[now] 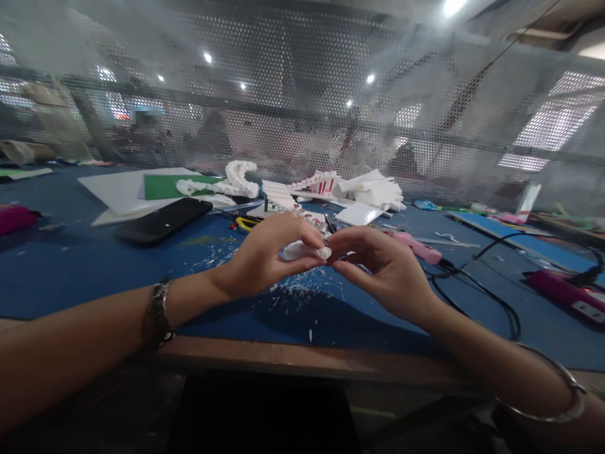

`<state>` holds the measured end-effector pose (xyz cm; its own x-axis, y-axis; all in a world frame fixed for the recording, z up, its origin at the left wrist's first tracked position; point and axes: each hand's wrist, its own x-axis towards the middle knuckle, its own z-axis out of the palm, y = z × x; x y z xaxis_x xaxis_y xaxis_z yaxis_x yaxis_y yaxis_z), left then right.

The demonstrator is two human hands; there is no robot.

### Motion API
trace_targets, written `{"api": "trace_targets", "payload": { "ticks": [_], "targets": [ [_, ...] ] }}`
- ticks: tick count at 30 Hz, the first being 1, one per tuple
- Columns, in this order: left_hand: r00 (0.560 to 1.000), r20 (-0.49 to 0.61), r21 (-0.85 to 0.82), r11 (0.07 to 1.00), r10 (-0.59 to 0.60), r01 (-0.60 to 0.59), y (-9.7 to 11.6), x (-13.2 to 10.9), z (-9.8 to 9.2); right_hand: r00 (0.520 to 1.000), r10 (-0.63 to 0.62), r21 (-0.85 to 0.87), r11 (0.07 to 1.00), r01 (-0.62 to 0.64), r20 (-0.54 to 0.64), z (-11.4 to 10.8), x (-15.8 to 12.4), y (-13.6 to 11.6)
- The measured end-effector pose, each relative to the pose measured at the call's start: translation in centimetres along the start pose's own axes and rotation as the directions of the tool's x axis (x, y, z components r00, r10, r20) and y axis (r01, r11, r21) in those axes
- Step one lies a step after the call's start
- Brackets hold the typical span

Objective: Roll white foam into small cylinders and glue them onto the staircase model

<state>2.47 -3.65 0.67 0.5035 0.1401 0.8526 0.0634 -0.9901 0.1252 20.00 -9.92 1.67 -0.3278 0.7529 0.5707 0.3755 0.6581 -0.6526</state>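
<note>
Bare forearms (80, 353) lay nearest the head camera. Left hand (265, 252): fingers pinched a small, white, rolled, paper-like piece (300, 251) above the blue-topped desk (368, 321); its long axis ran roughly left to right, round end rightward. Right hand (390, 268), nearer that end: fingers curled beside it, grip impossible to tell. White shavings (307, 284) lay below; open room extended to the brown wooden front edge (283, 353). Beyond the right hand: a pink-handled tool (420, 250).

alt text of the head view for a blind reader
A person's left hand holds a tube-like white piece, the right hand at one end, above a blue tabletop strewn with white scraps; a black smartphone lies at left.
</note>
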Motion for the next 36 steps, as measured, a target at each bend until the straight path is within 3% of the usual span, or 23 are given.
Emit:
{"api": "trace_targets", "payload": {
  "ticks": [6,13,20,31,36],
  "targets": [
    [0.997,0.037,-0.070,0.996,0.063,-0.060,0.18,0.29,-0.15,0.999,-0.033,-0.022,0.999,0.033,-0.006,0.07,0.09,0.11],
    [1.000,-0.019,0.019,1.000,-0.016,0.017,0.00,0.07,-0.07,0.999,-0.034,-0.052,0.998,0.033,-0.031,0.06,-0.03,0.18],
    [0.998,0.013,-0.024,0.998,-0.061,0.062,-0.12,0.15,-0.03,0.998,0.057,0.037,0.998,-0.055,-0.040,0.17,0.11,0.35],
    [1.000,0.023,-0.061,0.998,0.003,-0.001,-0.30,0.17,0.16,0.989,0.134,0.113,0.985,-0.127,-0.058,0.25,0.15,0.30],
    [0.989,0.039,-0.269,0.952,-0.140,0.145,-0.17,-0.15,0.56,0.991,0.116,0.075,0.991,-0.111,-0.069,0.26,0.20,0.21]
  ]
}}
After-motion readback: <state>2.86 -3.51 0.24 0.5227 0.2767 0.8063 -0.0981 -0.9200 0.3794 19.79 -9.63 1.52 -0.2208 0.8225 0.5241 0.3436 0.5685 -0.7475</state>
